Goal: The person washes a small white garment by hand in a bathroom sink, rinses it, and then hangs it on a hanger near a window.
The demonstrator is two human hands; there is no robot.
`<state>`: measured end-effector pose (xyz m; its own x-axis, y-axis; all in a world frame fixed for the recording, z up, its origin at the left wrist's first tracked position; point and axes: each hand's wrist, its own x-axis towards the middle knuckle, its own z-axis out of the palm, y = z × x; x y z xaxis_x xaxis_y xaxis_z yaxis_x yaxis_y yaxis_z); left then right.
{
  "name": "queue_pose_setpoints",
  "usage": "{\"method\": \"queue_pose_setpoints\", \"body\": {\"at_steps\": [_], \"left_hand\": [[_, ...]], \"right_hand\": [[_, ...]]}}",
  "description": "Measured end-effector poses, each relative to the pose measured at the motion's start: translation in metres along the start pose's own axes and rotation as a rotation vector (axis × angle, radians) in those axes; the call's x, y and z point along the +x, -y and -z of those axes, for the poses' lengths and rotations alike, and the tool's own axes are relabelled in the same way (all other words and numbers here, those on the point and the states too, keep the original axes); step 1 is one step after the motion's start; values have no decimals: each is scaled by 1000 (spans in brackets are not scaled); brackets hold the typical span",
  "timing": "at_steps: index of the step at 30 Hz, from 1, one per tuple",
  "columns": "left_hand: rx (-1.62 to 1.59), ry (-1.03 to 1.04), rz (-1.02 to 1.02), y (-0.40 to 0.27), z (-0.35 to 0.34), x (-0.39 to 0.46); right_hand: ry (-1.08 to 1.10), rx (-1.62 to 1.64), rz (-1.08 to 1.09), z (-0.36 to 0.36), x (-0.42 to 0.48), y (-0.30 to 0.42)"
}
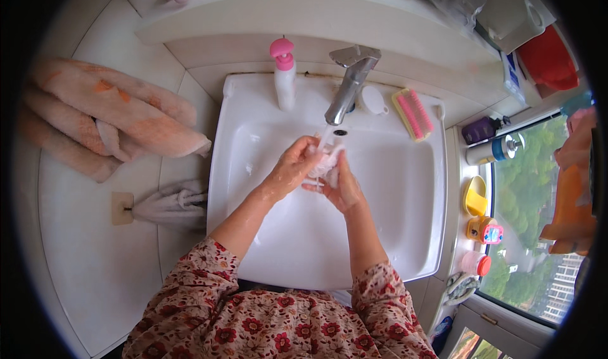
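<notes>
Both hands are over a white washbasin point(304, 235), below a chrome faucet point(349, 85) with water running from its spout. Between them is a small wet bundle of white cloth point(325, 164), pale pink in places. My left hand point(292, 164) grips it from the left, thumb on top. From the right, my right hand point(344, 183) holds its other side, fingers bent under it. The stream falls onto the cloth and the left fingertips. Fingers and folds hide much of the cloth's shape. Water wets both hands.
On the basin's back ledge stand a pink-topped pump bottle point(285, 78), a white lid-like piece point(374, 100) and a pink-bristled scrub brush point(412, 114). Towels point(118, 116) hang at left. Along the right windowsill sit a purple bottle point(482, 130), a pump bottle point(489, 152) and a yellow dish point(475, 196).
</notes>
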<state>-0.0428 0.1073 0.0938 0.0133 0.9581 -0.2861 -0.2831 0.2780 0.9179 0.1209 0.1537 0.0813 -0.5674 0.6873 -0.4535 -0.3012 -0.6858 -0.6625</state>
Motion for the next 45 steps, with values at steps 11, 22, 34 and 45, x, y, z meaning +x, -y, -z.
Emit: {"method": "queue_pose_setpoints", "body": {"at_steps": [11, 22, 34, 45], "left_hand": [[598, -283, -134, 28, 49, 0], [784, -362, -422, -35, 26, -25], [1072, -584, -905, -105, -33, -26], [1383, -486, -995, -138, -53, 6]], "right_hand": [[-38, -542, 357, -15, 26, 17], [84, -814, 383, -17, 25, 24], [-194, -643, 477, -29, 26, 16], [-196, -1219, 763, -27, 9, 30]]}}
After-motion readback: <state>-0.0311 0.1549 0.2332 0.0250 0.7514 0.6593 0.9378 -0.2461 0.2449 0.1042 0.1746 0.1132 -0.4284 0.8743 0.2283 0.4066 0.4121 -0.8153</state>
